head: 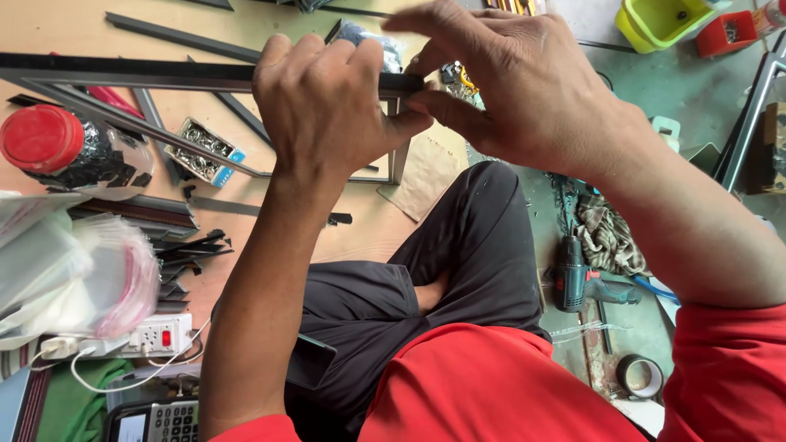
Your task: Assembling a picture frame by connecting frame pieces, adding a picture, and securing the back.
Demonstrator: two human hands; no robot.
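Two containers sit at our left on the surface (246,24): a red-lidded jar (61,151) of dark bits and clear plastic bags (74,274) below it. Our left hand (327,106) is closed around the dark metal frame bar (123,74); our right hand (499,86) pinches the bar's end, fingers curled.

Both hands up close: left hand (327,106) gripping black frame bar (123,72), right hand (516,82) pinching its end w/ fingers (442,110); drill (573,274) on floor.
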